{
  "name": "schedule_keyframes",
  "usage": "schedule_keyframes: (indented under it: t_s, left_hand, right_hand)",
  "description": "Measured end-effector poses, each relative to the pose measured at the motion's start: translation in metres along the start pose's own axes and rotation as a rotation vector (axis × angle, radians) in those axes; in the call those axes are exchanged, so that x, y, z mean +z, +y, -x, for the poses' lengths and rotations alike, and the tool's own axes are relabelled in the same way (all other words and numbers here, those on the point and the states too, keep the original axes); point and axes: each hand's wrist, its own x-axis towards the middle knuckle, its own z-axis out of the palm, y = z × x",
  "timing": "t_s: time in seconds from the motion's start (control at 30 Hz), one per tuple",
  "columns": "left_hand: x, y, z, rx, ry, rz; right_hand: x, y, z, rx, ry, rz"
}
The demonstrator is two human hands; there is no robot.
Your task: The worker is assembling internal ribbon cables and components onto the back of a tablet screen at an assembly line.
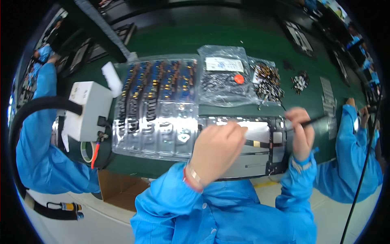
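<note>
In front of me lies an opened tablet-like device [278, 138] with a dark frame and silvery inner plates. My left hand [219, 148] is over its left half, fingers curled and pressed together. Whatever those fingers pinch, if anything, is hidden. At the device's right edge is my right hand [301, 132], slightly blurred, closed around a slim dark stick-like tool [316, 121]. The tool's exact kind cannot be made out. Left of the device sits a clear plastic tray [185, 148] with rows of small blue, black and gold flexible parts; some of its nearer pockets hold no dark parts.
Behind the device are a clear bag [221, 91] and a bag of small metallic parts [266, 83], with a loose pile [300, 82] beside them. A white box [87, 112] with a black hose [44, 102] stands left. Co-workers' blue sleeves [36, 158] flank me.
</note>
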Motion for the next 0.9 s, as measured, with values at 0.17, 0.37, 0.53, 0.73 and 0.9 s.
schedule_keyframes:
  t_s: [0.17, 0.37, 0.53, 0.73, 0.9]
  left_hand:
    - [-0.074, -0.022, 0.032, -0.206, -0.053, -0.018]
    - [-0.099, -0.130, -0.021, -0.055, 0.202, -0.366]
    - [-0.081, -0.169, -0.038, 0.085, -0.003, -0.679]
    - [-0.077, -0.170, -0.040, 0.003, -0.141, -0.827]
    - [-0.075, -0.178, -0.036, 0.044, -0.071, -0.667]
  right_hand:
    - [-0.039, -0.046, 0.069, 0.151, 0.030, 0.133]
    - [-0.006, -0.065, 0.086, 0.058, 0.000, 0.148]
    - [0.016, -0.080, 0.091, 0.082, -0.052, 0.094]
    - [0.031, -0.085, 0.102, 0.092, -0.037, 0.008]
    - [0.046, -0.088, 0.102, 0.163, -0.107, -0.006]
